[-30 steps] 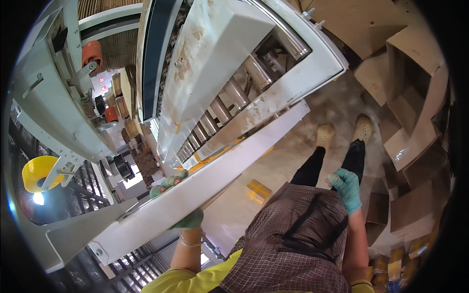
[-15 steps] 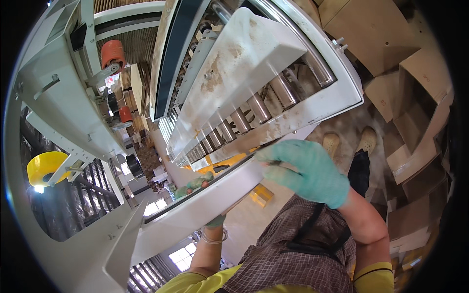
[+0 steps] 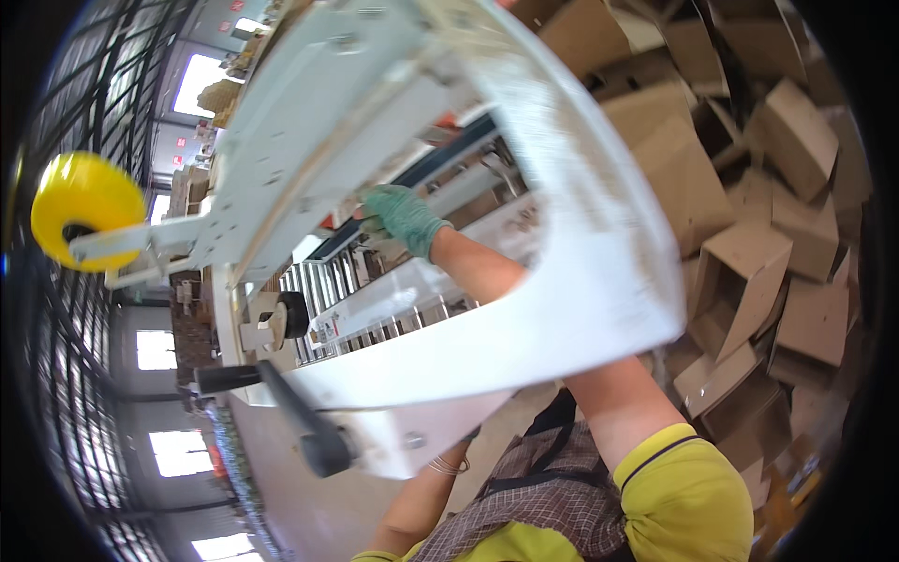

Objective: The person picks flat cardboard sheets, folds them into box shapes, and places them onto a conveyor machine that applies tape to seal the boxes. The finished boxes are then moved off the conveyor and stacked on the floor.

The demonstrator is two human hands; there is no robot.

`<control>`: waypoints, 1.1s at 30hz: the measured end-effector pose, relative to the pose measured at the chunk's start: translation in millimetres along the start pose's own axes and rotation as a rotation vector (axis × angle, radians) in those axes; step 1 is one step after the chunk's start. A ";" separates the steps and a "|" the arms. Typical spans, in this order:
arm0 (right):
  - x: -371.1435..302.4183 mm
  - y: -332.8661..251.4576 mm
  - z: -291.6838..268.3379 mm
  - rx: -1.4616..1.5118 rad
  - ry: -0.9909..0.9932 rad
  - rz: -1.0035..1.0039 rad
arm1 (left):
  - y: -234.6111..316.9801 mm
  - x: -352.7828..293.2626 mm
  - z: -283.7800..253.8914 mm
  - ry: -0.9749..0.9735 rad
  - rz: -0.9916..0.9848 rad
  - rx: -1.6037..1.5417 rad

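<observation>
A white machine frame (image 3: 599, 309) stands close before me, with a large opening in it. Through that opening reaches my right hand (image 3: 403, 217) in a green glove, its fingers curled beside a dark belt (image 3: 445, 164). Whatever lies between those fingers is too small to make out. Below the frame's lower edge, bracelets circle my left wrist (image 3: 452, 461); the frame hides nearly all of that hand. A black crank handle (image 3: 304, 421) sticks out at the frame's near left corner. On a bracket at the left hangs a yellow tape roll (image 3: 89, 211).
Metal conveyor rollers (image 3: 389, 328) run beneath the opening. A black wheel (image 3: 294, 314) sits at the frame's left end. Open cardboard boxes (image 3: 740, 272) are heaped at my right. Dark window bars (image 3: 84, 375) line the far left.
My right hand has gone from the frame's near edge to inside the opening, farther away. The view has shifted, and the white frame now covers more of the middle. My left hand stays mostly hidden.
</observation>
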State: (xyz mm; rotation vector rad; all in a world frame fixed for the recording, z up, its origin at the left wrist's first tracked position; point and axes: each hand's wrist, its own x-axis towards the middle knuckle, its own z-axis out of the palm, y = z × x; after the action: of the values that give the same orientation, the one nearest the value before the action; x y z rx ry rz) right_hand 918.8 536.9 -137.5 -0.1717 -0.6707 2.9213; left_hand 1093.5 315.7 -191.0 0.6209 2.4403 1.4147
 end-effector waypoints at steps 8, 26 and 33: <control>55.7 23.8 11.7 -0.032 -0.004 0.014 | 6.8 -21.3 -41.5 -0.595 0.001 0.432; -6.4 21.1 40.4 -1.470 -0.006 -0.587 | -67.0 -157.5 -93.8 -0.641 -0.359 0.417; -147.1 -19.4 -56.0 -1.129 0.441 -0.705 | -63.6 -182.2 -136.9 -0.459 -0.369 0.349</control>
State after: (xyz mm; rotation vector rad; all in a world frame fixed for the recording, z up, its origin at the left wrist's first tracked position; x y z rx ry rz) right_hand 1073.6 554.4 -167.3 -0.5210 -1.7305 1.5086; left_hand 1181.0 96.3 -177.5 0.4651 2.2770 0.6280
